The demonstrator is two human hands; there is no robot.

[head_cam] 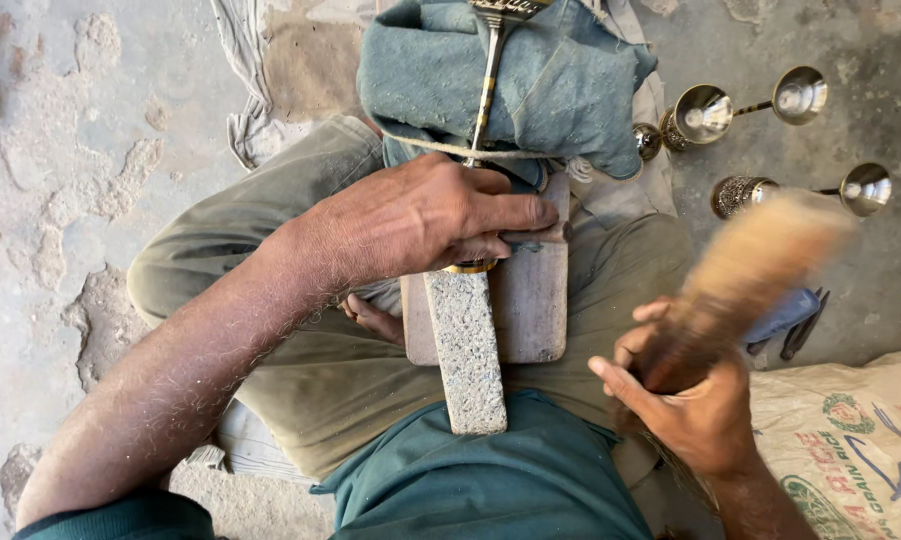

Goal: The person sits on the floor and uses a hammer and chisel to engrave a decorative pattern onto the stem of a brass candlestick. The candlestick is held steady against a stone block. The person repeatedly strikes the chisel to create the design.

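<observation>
Left hand (pixel 421 215): clamped on metal piece (pixel 486 90) at wooden block's (pixel 531 300) top edge. Right hand (pixel 691 400): closed around blurred mallet (pixel 751 270). Risk: a mis-aimed blow striking fingers, judging by their closeness.

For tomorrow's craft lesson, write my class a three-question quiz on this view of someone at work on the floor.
1. True or false: the left hand rests on the wooden board.
2. The right hand holds: A) a hammer, B) a blurred brush, C) a cup.
3. What stands on the floor at upper right?

Key
1. True.
2. B.
3. Shiny metal goblets.
</observation>
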